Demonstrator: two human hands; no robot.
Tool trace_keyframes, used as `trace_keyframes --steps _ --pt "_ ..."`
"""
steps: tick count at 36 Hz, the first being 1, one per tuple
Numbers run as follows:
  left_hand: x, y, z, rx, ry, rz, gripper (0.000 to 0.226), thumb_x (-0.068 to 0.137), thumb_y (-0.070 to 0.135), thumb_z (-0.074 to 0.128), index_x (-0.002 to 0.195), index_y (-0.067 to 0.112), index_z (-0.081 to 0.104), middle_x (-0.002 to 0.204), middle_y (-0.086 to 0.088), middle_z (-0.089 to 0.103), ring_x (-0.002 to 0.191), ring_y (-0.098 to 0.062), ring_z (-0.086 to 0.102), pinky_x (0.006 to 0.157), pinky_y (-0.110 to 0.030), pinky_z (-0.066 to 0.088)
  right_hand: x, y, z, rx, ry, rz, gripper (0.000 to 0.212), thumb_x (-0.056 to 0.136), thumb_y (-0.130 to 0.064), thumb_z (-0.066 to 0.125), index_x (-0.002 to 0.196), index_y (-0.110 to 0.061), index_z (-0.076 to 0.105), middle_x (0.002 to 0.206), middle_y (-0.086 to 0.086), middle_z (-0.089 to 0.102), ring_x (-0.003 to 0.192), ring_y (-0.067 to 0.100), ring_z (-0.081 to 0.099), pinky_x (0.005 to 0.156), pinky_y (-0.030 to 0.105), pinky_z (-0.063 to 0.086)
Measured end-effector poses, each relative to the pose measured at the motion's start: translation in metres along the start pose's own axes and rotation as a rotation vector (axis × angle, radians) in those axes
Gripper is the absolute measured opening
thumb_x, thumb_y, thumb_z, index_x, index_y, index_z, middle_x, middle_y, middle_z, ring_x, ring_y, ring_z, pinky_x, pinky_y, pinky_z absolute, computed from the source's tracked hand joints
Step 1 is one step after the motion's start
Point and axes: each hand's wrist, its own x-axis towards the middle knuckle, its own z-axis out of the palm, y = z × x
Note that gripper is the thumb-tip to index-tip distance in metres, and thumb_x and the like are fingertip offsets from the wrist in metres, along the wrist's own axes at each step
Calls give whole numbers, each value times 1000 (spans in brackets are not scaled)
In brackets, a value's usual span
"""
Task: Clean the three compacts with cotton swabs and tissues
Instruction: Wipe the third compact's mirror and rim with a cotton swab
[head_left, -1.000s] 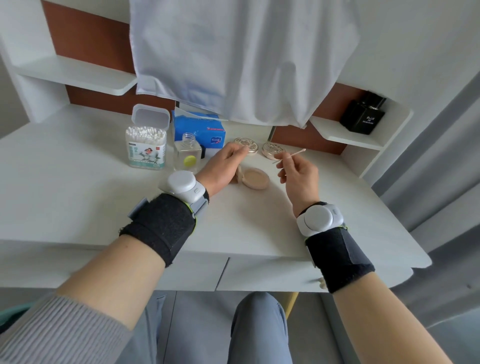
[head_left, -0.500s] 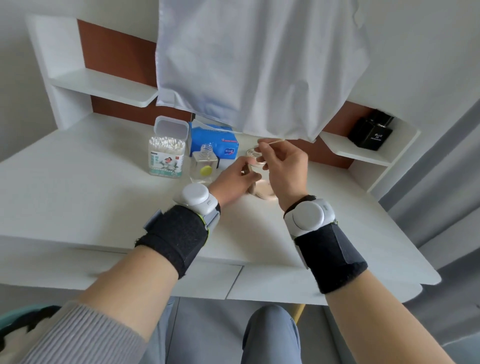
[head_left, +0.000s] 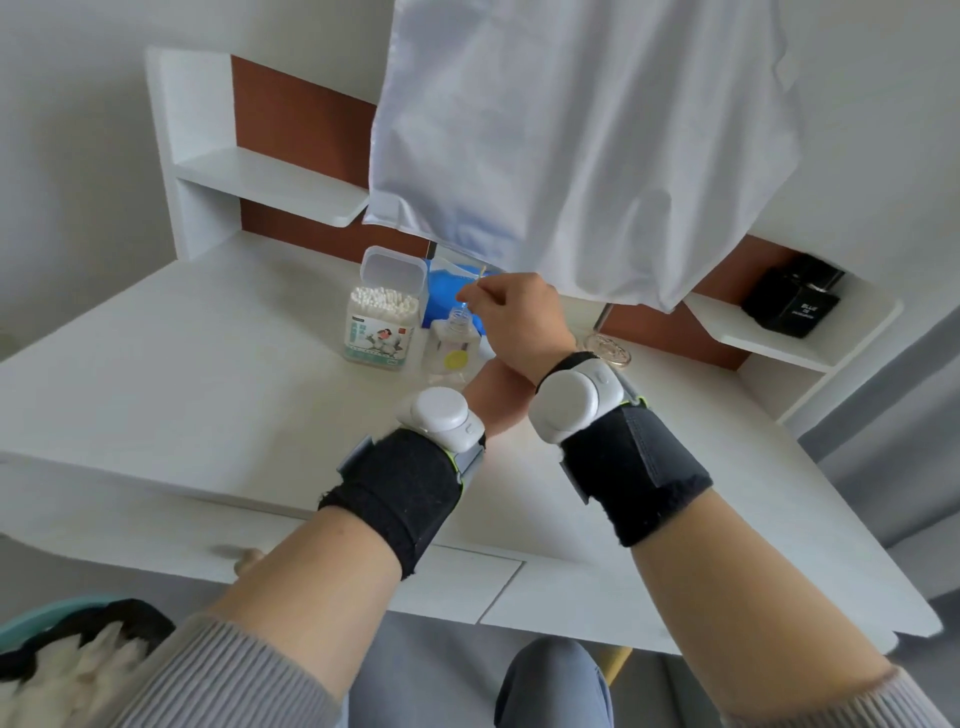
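Now my right grip (head_left: 511, 312) pinches the thin white cotton swab (head_left: 477, 280) mid-stick: probably light, bendy. Left grip (head_left: 493, 395): cannot tell.

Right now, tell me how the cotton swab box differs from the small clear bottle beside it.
The cotton swab box is taller and wider than the small clear bottle. The box is packed with white swabs; the bottle is see-through with a round yellow sticker. The box's lid is flipped up; the bottle's neck shows no cap. Both stand upright on the desk.
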Motion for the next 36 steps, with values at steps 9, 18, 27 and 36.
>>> trace_keyframes --steps 9,18,27,36 --pt "3 -4 4 -273 94 -169 36 100 -1 35 136 -3 37 103 13 51 89 12 52 82 -8 42 1 -3 2 -104 -100 28 35 91 -23 54 70 4 58 61 7 38 63 17 33 59 28 33" --pt "-4 2 11 -73 111 -284 34 101 -1 34 135 -3 35 114 10 49 102 9 50 93 -9 37 2 -1 4 -105 -131 84 32 91 -27 52 90 2 67 68 9 47 67 16 42 65 30 41" --pt "5 6 8 -3 109 -227 24 101 4 38 125 1 35 119 18 43 104 15 46 98 -6 33 1 -1 5 -89 -123 95 35 91 -26 52 70 0 62 62 4 44 62 16 39 62 30 40" --pt "4 0 2 -122 5 59 25 95 8 47 79 28 45 87 0 57 61 3 47 65 -19 46 -11 -2 -18 212 140 68 30 92 -26 53 91 -2 70 81 18 65 71 25 53 70 35 45"
